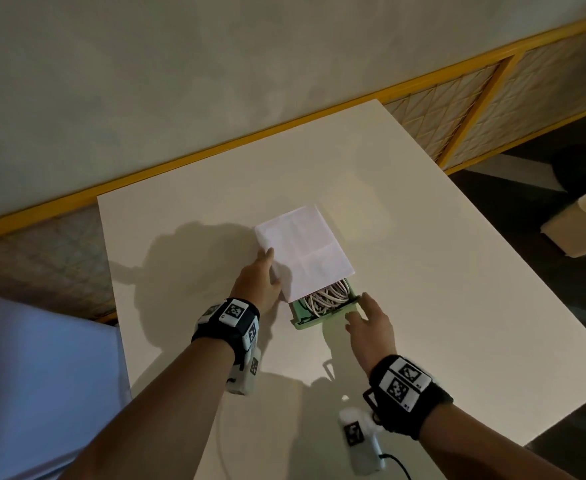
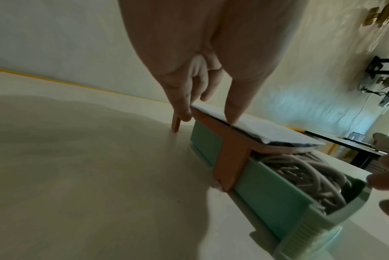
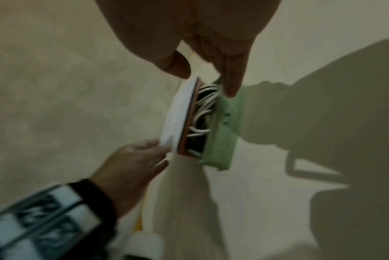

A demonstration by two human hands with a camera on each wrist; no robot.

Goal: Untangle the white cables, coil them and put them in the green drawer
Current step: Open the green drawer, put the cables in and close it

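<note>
Left hand (image 1: 255, 287) at case (image 1: 305, 247) 9 o'clock, fingers (image 1: 266, 258) flat, bracing; right hand (image 1: 371, 327) fingers straight at green drawer (image 1: 319, 317) front, white cables (image 1: 326, 296) coiled inside.

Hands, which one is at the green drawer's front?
The right hand: its fingers meet the front of the green drawer, while the left hand rests on the paper-topped orange case.
</note>
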